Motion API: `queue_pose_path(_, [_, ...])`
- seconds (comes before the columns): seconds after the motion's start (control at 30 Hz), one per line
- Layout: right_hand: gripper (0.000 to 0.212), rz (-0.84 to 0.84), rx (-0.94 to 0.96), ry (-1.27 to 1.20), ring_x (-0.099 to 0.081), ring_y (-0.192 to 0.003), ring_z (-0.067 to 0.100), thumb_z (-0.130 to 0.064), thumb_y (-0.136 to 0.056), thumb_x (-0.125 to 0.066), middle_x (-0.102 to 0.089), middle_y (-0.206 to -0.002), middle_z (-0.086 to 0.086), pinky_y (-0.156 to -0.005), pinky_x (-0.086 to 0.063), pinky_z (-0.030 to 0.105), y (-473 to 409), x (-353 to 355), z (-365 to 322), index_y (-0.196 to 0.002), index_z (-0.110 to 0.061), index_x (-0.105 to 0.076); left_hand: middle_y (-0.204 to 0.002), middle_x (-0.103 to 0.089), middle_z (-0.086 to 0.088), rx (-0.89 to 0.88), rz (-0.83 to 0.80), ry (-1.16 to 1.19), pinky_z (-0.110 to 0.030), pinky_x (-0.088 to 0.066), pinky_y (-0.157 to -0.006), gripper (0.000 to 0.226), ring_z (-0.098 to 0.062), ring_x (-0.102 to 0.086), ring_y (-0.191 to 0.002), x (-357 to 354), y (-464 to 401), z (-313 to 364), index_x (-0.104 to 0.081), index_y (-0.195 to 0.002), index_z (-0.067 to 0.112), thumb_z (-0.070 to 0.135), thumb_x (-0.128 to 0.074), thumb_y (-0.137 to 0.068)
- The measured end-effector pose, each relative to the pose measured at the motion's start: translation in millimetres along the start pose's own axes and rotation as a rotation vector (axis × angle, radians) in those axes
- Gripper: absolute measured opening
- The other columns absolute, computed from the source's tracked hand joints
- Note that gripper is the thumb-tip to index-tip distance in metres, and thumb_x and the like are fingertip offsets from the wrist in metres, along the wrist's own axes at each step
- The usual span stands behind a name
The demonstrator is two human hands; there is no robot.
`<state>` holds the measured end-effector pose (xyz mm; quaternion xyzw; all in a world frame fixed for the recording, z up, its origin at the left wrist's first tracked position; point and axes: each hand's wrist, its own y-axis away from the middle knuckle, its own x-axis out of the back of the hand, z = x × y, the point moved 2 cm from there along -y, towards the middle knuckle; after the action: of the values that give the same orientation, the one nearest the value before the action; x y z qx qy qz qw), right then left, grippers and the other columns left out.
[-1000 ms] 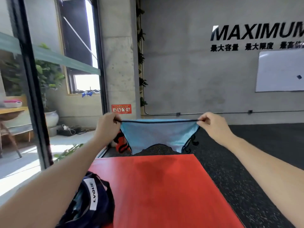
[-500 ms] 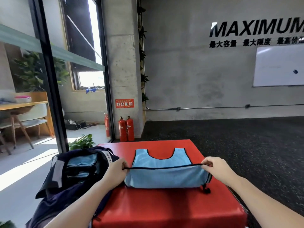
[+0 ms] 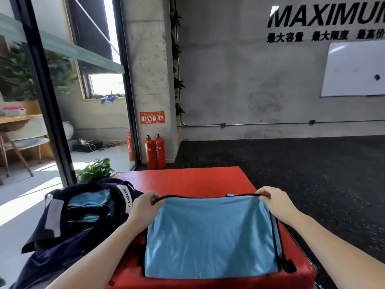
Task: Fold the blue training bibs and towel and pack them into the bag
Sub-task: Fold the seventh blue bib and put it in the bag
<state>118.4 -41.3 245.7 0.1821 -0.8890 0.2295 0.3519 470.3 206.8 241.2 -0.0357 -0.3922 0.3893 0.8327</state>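
I'm pinching the far black-trimmed edge of the blue bib (image 3: 210,236) at both corners, my left hand (image 3: 143,207) on the left end and my right hand (image 3: 275,202) on the right end, thumbs and fingers curled tight around the trim on each side. The edge is running pretty much straight between my two hands. The bib itself is lying on the red mat (image 3: 187,180), doubled over so it's showing as one smooth blue rectangle, with its near edge sitting close to the mat's front edge. A thin strip of a lower layer is peeking out along the right side, and a bit of black trim is bunching at the near right corner.

The bag (image 3: 62,232) is sitting just to the left of the mat, dark navy, unzipped and gaping. Its side is touching the mat's left edge right by my left wrist. Inside it, folded blue fabric (image 3: 89,203) is showing, same colour as the bib I'm holding. Can't tell from here how many pieces are in there, or whether any of it is the towel.

Past the mat, two red fire extinguishers (image 3: 155,152) are standing by the concrete pillar (image 3: 148,69), and a whiteboard (image 3: 354,69) is hanging on the grey wall to the right. A leafy plant (image 3: 95,170) is poking up behind the bag.
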Motion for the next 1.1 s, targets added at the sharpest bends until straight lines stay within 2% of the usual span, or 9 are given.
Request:
queue_pose_path(0.13, [0.023, -0.005, -0.036, -0.026, -0.062, -0.099, 0.008, -0.003, -0.096, -0.059, -0.069, -0.102, -0.009, -0.086, -0.041, 0.018, -32.0, -33.5, 26.7, -0.104, -0.021, -0.072, -0.08, -0.068, 0.007, 0.033, -0.009, -0.007, -0.015, -0.041, -0.067, 0.01, -0.012, -0.062, -0.079, -32.5, -25.6, -24.8, -0.067, -0.087, 0.023, 0.013, -0.068, -0.089])
queue_pose_path(0.2, [0.023, -0.016, -0.065, -0.04, -0.062, -0.103, 0.009, -0.005, -0.097, -0.059, -0.069, -0.106, -0.008, -0.092, -0.043, 0.022, -47.8, -51.2, 43.3, -0.107, -0.02, -0.073, -0.08, -0.068, 0.009, 0.058, 0.0, 0.002, -0.006, -0.039, -0.063, 0.01, -0.008, -0.061, -0.077, -50.0, -38.1, -37.8, -0.069, -0.091, 0.021, 0.011, -0.066, -0.091])
queue_pose_path(0.27, [0.022, -0.026, -0.079, -0.047, -0.062, -0.105, 0.009, -0.005, -0.096, -0.06, -0.07, -0.107, -0.008, -0.095, -0.044, 0.023, -61.2, -68.5, 58.9, -0.107, -0.021, -0.073, -0.079, -0.067, 0.011, 0.07, -0.002, -0.01, -0.004, -0.039, -0.059, 0.011, -0.002, -0.059, -0.074, -68.1, -48.7, -50.4, -0.068, -0.092, 0.02, 0.011, -0.063, -0.093])
queue_pose_path(0.47, [0.015, -0.107, -0.13, -0.039, -0.061, -0.1, 0.009, -0.011, -0.095, -0.067, -0.067, -0.099, -0.013, -0.088, -0.042, 0.023, -77.5, -114.6, 94.9, -0.102, -0.025, -0.069, -0.084, -0.064, 0.018, 0.136, -0.092, -0.071, -0.008, -0.038, -0.065, 0.012, -0.002, -0.058, -0.079, -115.8, -61.7, -94.8, -0.065, -0.093, 0.027, 0.015, -0.063, -0.093])
queue_pose_path(0.6, [0.014, -0.116, -0.175, -0.022, -0.06, -0.098, 0.008, -0.029, -0.089, -0.076, -0.068, -0.1, -0.013, -0.084, -0.042, 0.024, -74.0, -130.1, 116.2, -0.1, -0.028, -0.068, -0.089, -0.069, 0.011, 0.174, -0.112, -0.108, -0.013, -0.038, -0.072, 0.008, -0.009, -0.062, -0.086, -132.1, -59.6, -118.6, -0.07, -0.1, 0.02, 0.018, -0.066, -0.093])
queue_pose_path(0.7, [0.015, -0.137, -0.184, -0.016, -0.062, -0.095, 0.007, -0.031, -0.087, -0.078, -0.069, -0.098, -0.013, -0.084, -0.044, 0.025, -73.1, -128.0, 118.6, -0.1, -0.027, -0.071, -0.094, -0.071, 0.007, 0.156, -0.11, -0.134, -0.021, -0.043, -0.08, 0.01, -0.01, -0.063, -0.089, -133.5, -55.2, -121.6, -0.072, -0.103, 0.018, 0.019, -0.067, -0.093])
queue_pose_path(0.83, [0.006, -0.155, -0.202, -0.017, -0.064, -0.092, 0.004, -0.031, -0.087, -0.078, -0.072, -0.091, -0.013, -0.08, -0.049, 0.026, -56.8, -116.8, 115.9, -0.09, -0.029, -0.074, -0.092, -0.072, 0.008, 0.166, -0.152, -0.153, -0.018, -0.042, -0.075, 0.007, -0.01, -0.065, -0.087, -124.4, -41.0, -118.9, -0.072, -0.098, 0.019, 0.018, -0.069, -0.092])
queue_pose_path(0.97, [0.005, -0.179, -0.216, -0.024, -0.065, -0.091, 0.003, -0.027, -0.089, -0.076, -0.073, -0.088, -0.013, -0.073, -0.045, 0.019, -37.6, -104.6, 111.9, -0.085, -0.03, -0.074, -0.087, -0.07, 0.012, 0.191, -0.204, -0.16, -0.006, -0.037, -0.067, 0.006, -0.007, -0.065, -0.085, -113.5, -23.6, -109.7, -0.07, -0.094, 0.023, 0.018, -0.07, -0.091])
queue_pose_path(1.1, [0.008, -0.124, -0.204, -0.053, -0.065, -0.088, 0.004, -0.022, -0.088, -0.076, -0.072, -0.086, -0.013, -0.073, -0.042, 0.017, -27.3, -91.7, 101.9, -0.084, -0.029, -0.074, -0.081, -0.066, 0.016, 0.175, -0.15, -0.141, -0.008, -0.035, -0.063, 0.009, -0.007, -0.062, -0.08, -101.0, -14.4, -87.4, -0.069, -0.091, 0.026, 0.017, -0.068, -0.091])
